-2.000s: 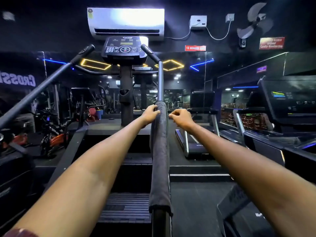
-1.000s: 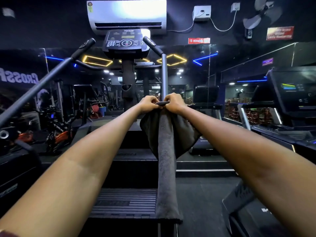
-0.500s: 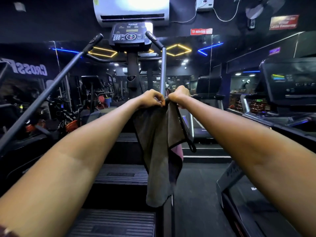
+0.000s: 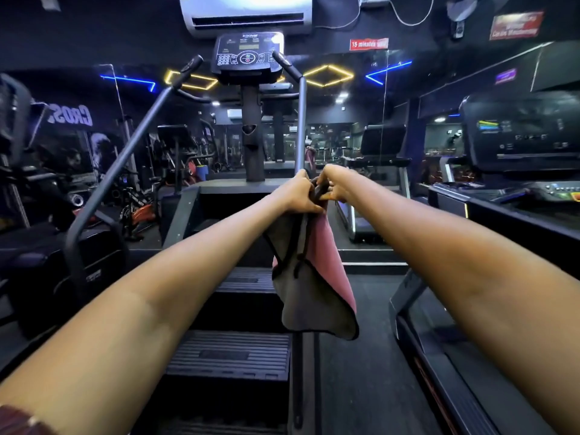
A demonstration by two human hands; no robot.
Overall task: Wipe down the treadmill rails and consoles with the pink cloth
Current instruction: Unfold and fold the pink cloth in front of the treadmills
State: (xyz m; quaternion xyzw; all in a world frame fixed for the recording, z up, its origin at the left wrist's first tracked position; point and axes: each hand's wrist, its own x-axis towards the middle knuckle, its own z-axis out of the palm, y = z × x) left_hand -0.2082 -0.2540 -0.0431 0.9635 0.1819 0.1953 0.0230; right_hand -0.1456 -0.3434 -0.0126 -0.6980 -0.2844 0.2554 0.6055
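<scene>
Both arms reach forward over the machine's ribbed steps (image 4: 229, 353). The left hand (image 4: 298, 196) and right hand (image 4: 334, 186) pinch the top edge of the pink cloth (image 4: 317, 284), which hangs bunched in front of the right rail (image 4: 301, 120), hiding its lower run. The console (image 4: 247, 56) stands ahead, under an air conditioner (image 4: 246, 14). The left rail (image 4: 131, 149) slants alongside. A treadmill (image 4: 518, 142) stands right, by mirrored walls.
</scene>
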